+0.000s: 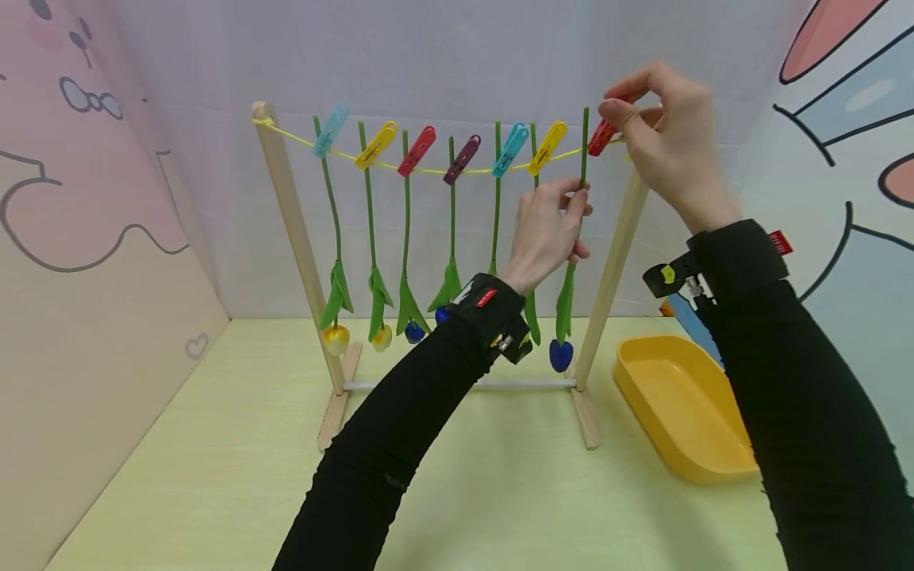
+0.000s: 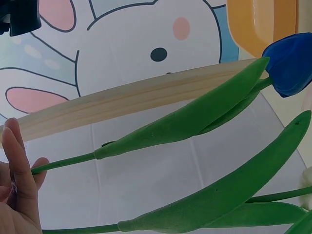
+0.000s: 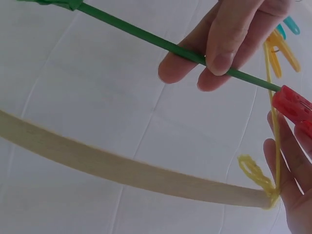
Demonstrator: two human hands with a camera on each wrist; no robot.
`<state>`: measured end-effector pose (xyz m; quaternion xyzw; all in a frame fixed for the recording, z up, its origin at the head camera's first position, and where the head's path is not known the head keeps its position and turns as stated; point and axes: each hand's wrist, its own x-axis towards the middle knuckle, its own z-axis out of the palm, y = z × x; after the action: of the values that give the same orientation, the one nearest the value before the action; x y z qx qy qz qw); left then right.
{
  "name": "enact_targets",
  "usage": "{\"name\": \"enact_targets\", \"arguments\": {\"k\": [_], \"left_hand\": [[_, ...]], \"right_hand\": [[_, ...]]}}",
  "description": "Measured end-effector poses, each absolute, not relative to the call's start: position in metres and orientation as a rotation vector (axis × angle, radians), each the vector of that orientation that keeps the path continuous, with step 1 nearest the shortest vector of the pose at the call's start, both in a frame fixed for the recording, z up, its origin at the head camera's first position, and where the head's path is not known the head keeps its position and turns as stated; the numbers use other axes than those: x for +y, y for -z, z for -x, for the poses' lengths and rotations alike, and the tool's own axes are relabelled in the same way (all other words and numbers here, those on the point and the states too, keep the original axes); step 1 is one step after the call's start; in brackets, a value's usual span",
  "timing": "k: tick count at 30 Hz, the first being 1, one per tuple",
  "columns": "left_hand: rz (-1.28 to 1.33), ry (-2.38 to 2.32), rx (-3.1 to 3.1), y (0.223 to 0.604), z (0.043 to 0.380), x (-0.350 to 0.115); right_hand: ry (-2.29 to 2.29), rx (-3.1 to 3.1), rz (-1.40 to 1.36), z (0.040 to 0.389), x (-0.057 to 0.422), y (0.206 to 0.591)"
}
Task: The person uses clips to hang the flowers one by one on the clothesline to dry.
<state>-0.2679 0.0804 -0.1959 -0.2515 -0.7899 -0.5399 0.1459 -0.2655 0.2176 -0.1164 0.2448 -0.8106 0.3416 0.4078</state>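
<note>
An upside-down blue tulip (image 1: 561, 355) has its green stem pinched between the thumb and fingers of my left hand (image 1: 546, 226), just below the yellow cord (image 1: 477, 171). My right hand (image 1: 671, 143) grips a red clothespin (image 1: 602, 138) at the cord's right end. In the right wrist view, the tip of that clothespin (image 3: 291, 105) meets the stem (image 3: 141, 33) where it crosses the cord. A yellow clothespin (image 1: 548, 148) with another stem hangs just left of it. Its tulip's blossom is hidden behind my left arm.
The cord spans two wooden posts (image 1: 296, 238) of a rack. Several more tulips hang along it from coloured clothespins, such as a light blue clothespin (image 1: 331, 131) and a purple clothespin (image 1: 462, 160). A yellow tray (image 1: 631, 381) sits at the right, partly behind my right sleeve.
</note>
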Motion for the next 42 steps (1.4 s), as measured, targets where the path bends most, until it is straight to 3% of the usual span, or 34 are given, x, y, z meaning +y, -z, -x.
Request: {"name": "enact_targets", "arguments": {"k": [42], "left_hand": [[0.691, 1.537, -2.335, 0.1937, 0.2663, 0.0834]], "right_hand": [[-0.845, -1.965, -0.661, 0.2678, 0.2112, 0.1181]]}}
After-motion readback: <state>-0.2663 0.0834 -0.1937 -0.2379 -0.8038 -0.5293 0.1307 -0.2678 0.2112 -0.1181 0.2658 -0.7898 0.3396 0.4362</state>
